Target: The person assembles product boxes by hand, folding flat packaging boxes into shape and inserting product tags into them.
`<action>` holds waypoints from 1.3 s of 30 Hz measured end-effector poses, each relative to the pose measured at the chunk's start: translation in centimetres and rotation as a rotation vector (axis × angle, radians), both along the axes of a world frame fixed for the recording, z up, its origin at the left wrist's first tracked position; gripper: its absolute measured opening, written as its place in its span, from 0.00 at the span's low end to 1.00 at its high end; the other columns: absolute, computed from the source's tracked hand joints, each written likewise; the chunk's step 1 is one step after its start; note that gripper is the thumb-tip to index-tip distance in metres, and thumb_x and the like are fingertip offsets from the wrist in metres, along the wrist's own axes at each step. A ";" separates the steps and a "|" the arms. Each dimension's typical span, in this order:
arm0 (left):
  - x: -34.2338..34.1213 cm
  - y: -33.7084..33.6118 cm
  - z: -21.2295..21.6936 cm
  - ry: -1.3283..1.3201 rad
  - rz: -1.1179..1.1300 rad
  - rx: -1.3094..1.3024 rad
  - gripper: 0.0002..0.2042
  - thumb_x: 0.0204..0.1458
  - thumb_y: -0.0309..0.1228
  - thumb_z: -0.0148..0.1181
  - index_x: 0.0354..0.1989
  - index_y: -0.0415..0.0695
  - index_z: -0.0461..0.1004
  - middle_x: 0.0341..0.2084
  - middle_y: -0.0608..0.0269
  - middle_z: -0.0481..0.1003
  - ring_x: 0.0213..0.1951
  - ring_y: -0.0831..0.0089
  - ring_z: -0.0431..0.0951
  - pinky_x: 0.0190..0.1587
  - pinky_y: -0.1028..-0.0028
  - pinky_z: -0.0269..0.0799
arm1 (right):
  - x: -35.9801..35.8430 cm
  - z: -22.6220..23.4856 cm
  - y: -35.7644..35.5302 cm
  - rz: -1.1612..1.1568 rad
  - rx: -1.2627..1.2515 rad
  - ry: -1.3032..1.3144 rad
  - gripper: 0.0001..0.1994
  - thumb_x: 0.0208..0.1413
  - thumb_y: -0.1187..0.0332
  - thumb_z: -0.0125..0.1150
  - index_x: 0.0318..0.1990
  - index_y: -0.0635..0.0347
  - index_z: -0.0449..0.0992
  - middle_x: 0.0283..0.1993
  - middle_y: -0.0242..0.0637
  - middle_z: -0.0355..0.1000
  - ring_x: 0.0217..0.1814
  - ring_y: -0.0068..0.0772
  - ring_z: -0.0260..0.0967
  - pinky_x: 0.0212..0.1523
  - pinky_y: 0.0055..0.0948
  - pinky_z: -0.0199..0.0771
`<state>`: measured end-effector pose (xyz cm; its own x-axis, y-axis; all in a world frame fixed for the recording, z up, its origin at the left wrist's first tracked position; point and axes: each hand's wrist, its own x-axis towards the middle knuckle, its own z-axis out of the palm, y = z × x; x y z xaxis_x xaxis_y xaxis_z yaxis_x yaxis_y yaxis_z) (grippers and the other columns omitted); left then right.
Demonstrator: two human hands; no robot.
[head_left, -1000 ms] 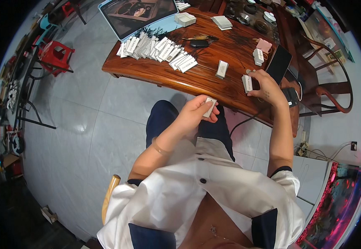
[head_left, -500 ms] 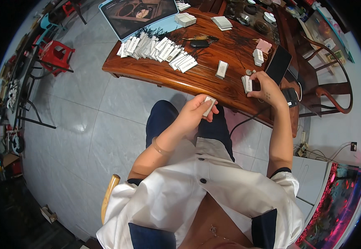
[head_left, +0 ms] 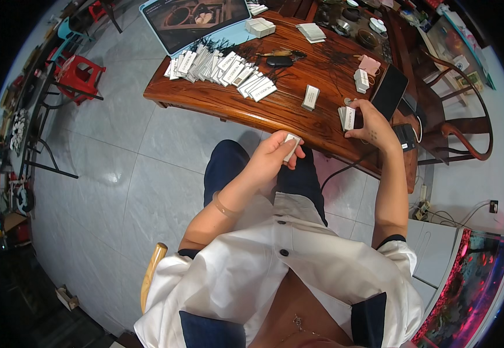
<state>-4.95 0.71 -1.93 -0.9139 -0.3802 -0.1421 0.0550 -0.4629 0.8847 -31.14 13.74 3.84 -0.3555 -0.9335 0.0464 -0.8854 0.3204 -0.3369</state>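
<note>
- Red plastic stool (head_left: 78, 75) is seen at the far left, standing on the grey tiled floor (head_left: 124, 174) beside dark metal chair frames.
- A long polished reddish-brown wooden table (head_left: 246, 104) is placed ahead of the seated person, its near edge curving across the upper middle of the view.
- A fanned row of small white rectangular cards (head_left: 220, 68) is spread along the left part of the table, next to a large blue-edged tray with a dark picture (head_left: 197, 20).
- A small white flat packet (head_left: 291, 145) is held below the table edge, above the person's dark blue trousers (head_left: 229, 168); it is pinched by the left hand (head_left: 272, 158), whose fingers are curled closed around it.
- A single small white upright box (head_left: 310, 97) is set on the table just beyond the left hand, apart from the fanned row.
- A short stack of white cards (head_left: 346, 118) is gripped at the near table edge by the right hand (head_left: 371, 124), the thumb and fingers pressed against its sides.
- A dark flat tablet-like slab (head_left: 388, 93) is leaned just behind the right hand, with a pink pouch (head_left: 370, 64) and another small white box (head_left: 360, 80) near it.
- A curved dark wooden armchair (head_left: 461, 133) is seen at the right of the table.
</note>
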 end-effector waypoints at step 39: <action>-0.1 0.2 -0.2 0.143 -0.063 0.465 0.10 0.58 0.23 0.50 0.48 0.39 0.69 0.39 0.54 0.76 0.41 0.70 0.79 0.40 0.70 0.78 | 13.1 -0.9 -0.2 0.180 -0.490 -0.304 0.36 0.31 0.62 0.77 0.53 0.57 0.71 0.53 0.40 0.70 0.57 0.45 0.65 0.58 0.39 0.61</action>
<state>-5.02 0.96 -2.15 -0.9558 -0.2497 -0.1555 0.1198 -0.8132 0.5695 -18.00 13.56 2.96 -0.2584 -0.8760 0.4072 -0.7523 -0.0820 -0.6537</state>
